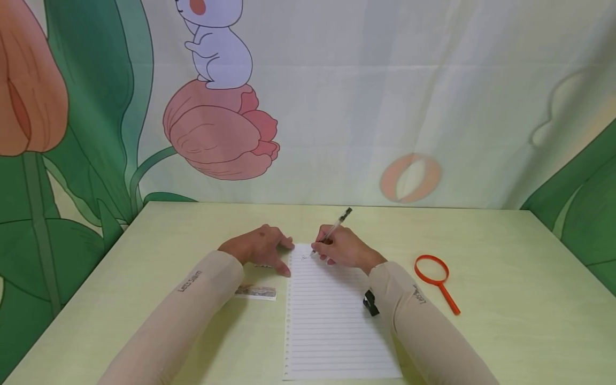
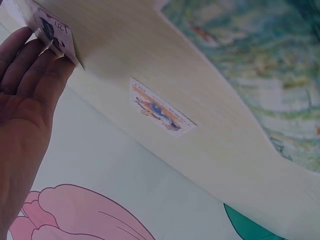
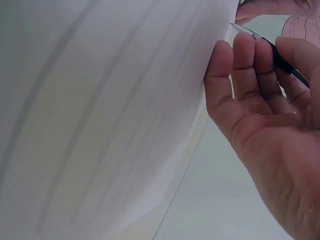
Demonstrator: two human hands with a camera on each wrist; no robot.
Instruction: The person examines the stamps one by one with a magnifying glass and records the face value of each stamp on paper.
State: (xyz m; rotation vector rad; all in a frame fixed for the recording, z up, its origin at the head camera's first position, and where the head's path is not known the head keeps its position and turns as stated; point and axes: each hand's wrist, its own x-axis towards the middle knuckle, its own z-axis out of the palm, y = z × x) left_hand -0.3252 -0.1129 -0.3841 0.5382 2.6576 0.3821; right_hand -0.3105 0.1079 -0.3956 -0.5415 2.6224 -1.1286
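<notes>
My right hand (image 1: 345, 247) pinches a pen (image 1: 343, 216) with a clear barrel and dark end. Its tip meets the lined paper (image 1: 337, 337) near the top left, beside small handwritten marks (image 1: 303, 258). The right wrist view shows the dark grip of the pen (image 3: 284, 62) between finger and thumb, the other fingers curled beneath. My left hand (image 1: 262, 247) rests at the sheet's upper left edge, thumb and forefinger spread along the punched holes. In the left wrist view, its fingers (image 2: 44, 62) lie beside a stamp (image 2: 56, 32) marked 120.
A picture stamp (image 1: 257, 292) lies below the left hand, partly under the sleeve. Another stamp (image 2: 160, 110) with an orange and blue picture and a larger greenish picture piece (image 2: 270, 75) show in the left wrist view. An orange magnifying glass (image 1: 440, 283) lies right of the right forearm.
</notes>
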